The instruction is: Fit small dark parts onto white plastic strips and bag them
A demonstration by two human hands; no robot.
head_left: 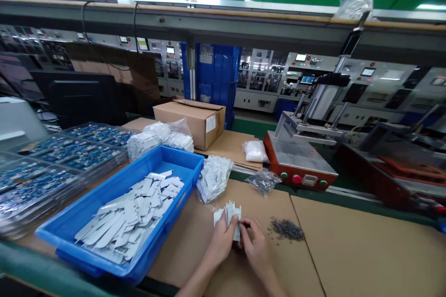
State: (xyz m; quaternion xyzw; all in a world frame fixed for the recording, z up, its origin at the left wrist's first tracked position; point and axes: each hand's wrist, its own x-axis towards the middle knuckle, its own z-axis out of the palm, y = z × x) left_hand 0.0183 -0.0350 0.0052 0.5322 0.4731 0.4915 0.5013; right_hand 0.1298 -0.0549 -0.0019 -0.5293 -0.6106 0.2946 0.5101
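Note:
My left hand [222,237] is closed around a small stack of white plastic pieces [230,212], held upright over the cardboard sheet. Thumb and fingers of my right hand [255,240] pinch together at the stack's right edge; whatever sits between those fingertips is too small to make out. A heap of small dark grey parts [287,229] lies on the cardboard just right of my right hand. To the left, a blue bin [177,160] holds many loose white plastic pieces [134,220]. Beyond my hands lies a clear bag of similar white pieces [213,177].
Clear trays of blue circuit boards [83,153] stand at the far left. A cardboard box [190,120], a white bag [255,151] and a bag of dark parts [264,181] are at the back. A red-based press [302,160] stands back right; brown cardboard [369,246] covers the bench.

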